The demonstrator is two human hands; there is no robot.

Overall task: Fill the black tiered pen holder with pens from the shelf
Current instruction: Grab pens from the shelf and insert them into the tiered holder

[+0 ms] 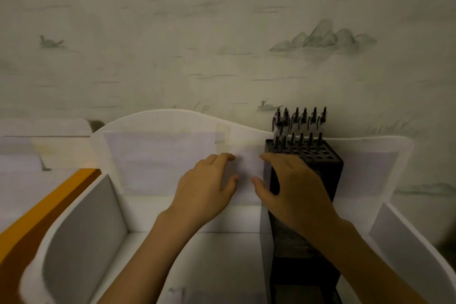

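The black plastic tiered pen holder (320,168) stands upright in the white shelf's right compartment; dark clip-capped pens (299,122) fill its rear holes, front holes empty.

Head view, dim light. Black tiered pen holder (320,170) stands right of centre inside a white shelf unit (98,205), against its wavy back panel. Dark-capped pens (299,121) fill the holder's two rear rows; front holes are open. Right hand (293,187) rests on the holder's left front face, fingers spread and relaxed. Left hand (207,185) lies just beside it, centre frame, fingers loosely bent, holding nothing. Orange strip (49,202) at lower left. Wallpaper (222,32) with ducks and hills fills the upper frame.
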